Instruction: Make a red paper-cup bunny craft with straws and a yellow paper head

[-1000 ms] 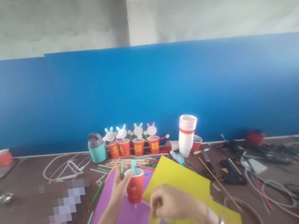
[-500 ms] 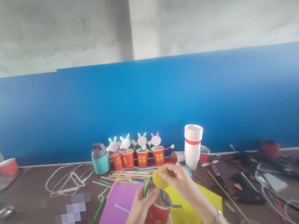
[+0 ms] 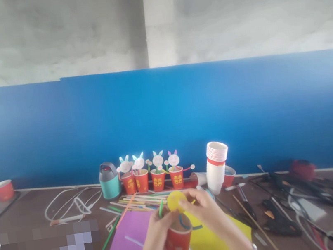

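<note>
My left hand (image 3: 161, 230) is closed round the upper left side of a red paper cup (image 3: 178, 244), near its rim. A green strip (image 3: 161, 208) sticks up beside the fingers, and a blue strip (image 3: 197, 227) bends out over the cup's right rim. Above the cup, my right hand (image 3: 199, 203) pinches a yellow disc (image 3: 176, 201) between thumb and fingers. Purple paper (image 3: 125, 248) and yellow paper (image 3: 217, 242) lie underneath on the brown table.
Behind stand red cups with rabbit faces (image 3: 158, 179), a teal-and-grey container (image 3: 110, 183) and stacked white cups (image 3: 215, 172). Coloured sticks (image 3: 137, 201) lie before them. A black glue gun (image 3: 279, 219) and cables are right; a white cable (image 3: 78, 205) is left.
The cup and my left hand have shifted slightly right. My right hand has turned a little, its fingers now behind the yellow disc. The view has moved slightly.
</note>
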`<control>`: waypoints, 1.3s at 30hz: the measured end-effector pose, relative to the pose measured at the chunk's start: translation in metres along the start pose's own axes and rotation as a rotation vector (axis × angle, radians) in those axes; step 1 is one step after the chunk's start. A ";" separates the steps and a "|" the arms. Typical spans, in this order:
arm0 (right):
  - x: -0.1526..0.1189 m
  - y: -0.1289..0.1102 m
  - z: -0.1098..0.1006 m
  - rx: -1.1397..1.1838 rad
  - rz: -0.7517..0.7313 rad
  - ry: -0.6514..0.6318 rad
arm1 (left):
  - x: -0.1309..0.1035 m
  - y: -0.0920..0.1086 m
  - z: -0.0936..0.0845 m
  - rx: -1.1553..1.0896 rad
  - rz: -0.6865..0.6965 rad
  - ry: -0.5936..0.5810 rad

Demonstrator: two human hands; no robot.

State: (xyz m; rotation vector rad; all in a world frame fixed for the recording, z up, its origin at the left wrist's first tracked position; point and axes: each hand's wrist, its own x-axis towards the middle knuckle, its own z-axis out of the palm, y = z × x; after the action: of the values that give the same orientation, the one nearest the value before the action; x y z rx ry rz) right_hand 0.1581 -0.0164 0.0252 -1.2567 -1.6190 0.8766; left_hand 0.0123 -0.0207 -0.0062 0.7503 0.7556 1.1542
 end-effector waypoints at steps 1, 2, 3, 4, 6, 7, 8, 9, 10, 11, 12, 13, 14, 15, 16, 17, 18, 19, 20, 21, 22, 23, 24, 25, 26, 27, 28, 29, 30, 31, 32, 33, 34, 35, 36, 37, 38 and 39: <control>0.000 0.001 -0.001 -0.022 0.005 0.003 | 0.000 0.001 0.000 -0.007 0.006 0.007; 0.001 0.002 -0.001 -0.043 0.012 0.015 | 0.001 0.001 -0.001 -0.015 0.007 0.011; 0.001 0.003 -0.001 -0.059 0.019 0.033 | 0.001 0.002 -0.001 -0.025 0.005 0.010; 0.002 0.004 -0.001 -0.069 0.025 0.044 | 0.000 0.002 -0.001 -0.035 0.003 0.007; 0.003 0.005 -0.001 -0.072 0.036 0.041 | 0.000 0.002 -0.001 -0.048 0.004 0.007; 0.003 0.004 0.000 -0.071 0.042 0.039 | 0.000 0.002 -0.001 -0.051 0.005 0.008; 0.003 0.004 0.000 -0.071 0.045 0.042 | 0.000 0.002 -0.001 -0.054 0.007 0.010; 0.003 0.003 0.000 -0.072 0.045 0.045 | 0.000 0.002 0.000 -0.058 0.008 0.012; 0.002 0.001 0.000 -0.074 0.045 0.048 | 0.000 0.002 0.000 -0.062 0.007 0.010; 0.002 0.000 0.000 -0.076 0.044 0.049 | 0.000 0.002 0.000 -0.066 0.004 0.007; 0.002 0.000 0.000 -0.077 0.044 0.047 | 0.000 0.002 -0.001 -0.068 0.000 0.002; 0.002 -0.001 0.000 -0.077 0.047 0.041 | 0.000 0.003 -0.001 -0.068 -0.001 -0.001; 0.002 -0.001 0.000 -0.077 0.049 0.033 | 0.000 0.003 -0.001 -0.066 -0.001 -0.004; 0.002 -0.001 0.000 -0.077 0.049 0.028 | 0.000 0.003 -0.001 -0.065 0.001 -0.008; 0.002 0.000 0.000 -0.077 0.047 0.027 | 0.000 0.003 -0.001 -0.063 0.004 -0.013; 0.002 0.001 0.001 -0.076 0.041 0.033 | 0.000 0.004 0.000 -0.060 0.005 -0.015; 0.002 0.002 0.001 -0.074 0.033 0.041 | -0.001 0.004 0.000 -0.055 0.004 -0.013; 0.002 0.004 0.001 -0.071 0.025 0.051 | -0.001 0.004 0.001 -0.049 0.002 -0.008; 0.002 0.005 0.001 -0.067 0.021 0.056 | -0.001 0.004 0.001 -0.043 -0.002 -0.002; 0.002 0.006 0.002 -0.063 0.022 0.055 | -0.001 0.004 0.002 -0.039 -0.004 0.002; 0.002 0.007 0.002 -0.058 0.025 0.049 | -0.002 0.004 0.003 -0.038 -0.005 0.003; 0.003 0.007 0.002 -0.055 0.031 0.045 | -0.002 0.004 0.003 -0.041 -0.007 0.001; 0.003 0.008 0.002 -0.051 0.036 0.041 | -0.002 0.004 0.003 -0.044 -0.009 -0.004; 0.003 0.007 0.002 -0.047 0.039 0.041 | -0.003 0.004 0.004 -0.047 -0.012 -0.007; 0.003 0.007 0.003 -0.041 0.043 0.042 | -0.003 0.004 0.004 -0.047 -0.015 -0.008; 0.003 0.006 0.003 -0.036 0.047 0.045 | -0.003 0.004 0.004 -0.043 -0.018 -0.006; 0.004 0.005 0.003 -0.030 0.052 0.048 | -0.004 0.004 0.004 -0.039 -0.021 -0.001; 0.003 0.005 0.003 -0.025 0.056 0.051 | -0.004 0.004 0.004 -0.035 -0.021 0.005; 0.003 0.004 0.004 -0.018 0.058 0.055 | -0.005 0.004 0.004 -0.033 -0.022 0.009; 0.003 0.003 0.004 -0.010 0.059 0.059 | -0.005 0.004 0.004 -0.033 -0.021 0.014; 0.003 0.003 0.004 -0.002 0.058 0.062 | -0.005 0.004 0.004 -0.034 -0.020 0.015; 0.003 0.002 0.004 0.005 0.056 0.065 | -0.005 0.005 0.004 -0.035 -0.017 0.014; 0.002 0.002 0.004 0.011 0.055 0.066 | -0.005 0.005 0.005 -0.035 -0.015 0.012; 0.002 0.001 0.004 0.017 0.056 0.066 | -0.005 0.005 0.005 -0.034 -0.014 0.012; 0.002 0.001 0.004 0.024 0.058 0.064 | -0.005 0.005 0.005 -0.034 -0.015 0.013; 0.001 0.001 0.004 0.030 0.060 0.061 | -0.005 0.006 0.005 -0.034 -0.019 0.016; 0.001 0.001 0.004 0.037 0.061 0.060 | -0.005 0.006 0.006 -0.034 -0.024 0.019; 0.001 0.000 0.004 0.042 0.062 0.060 | -0.005 0.007 0.006 -0.035 -0.028 0.023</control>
State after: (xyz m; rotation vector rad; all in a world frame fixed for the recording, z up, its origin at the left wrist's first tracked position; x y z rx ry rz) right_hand 0.1540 -0.0158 0.0236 -1.2971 -1.5142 0.8982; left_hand 0.0127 -0.0244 0.0029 0.6965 0.7609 1.1498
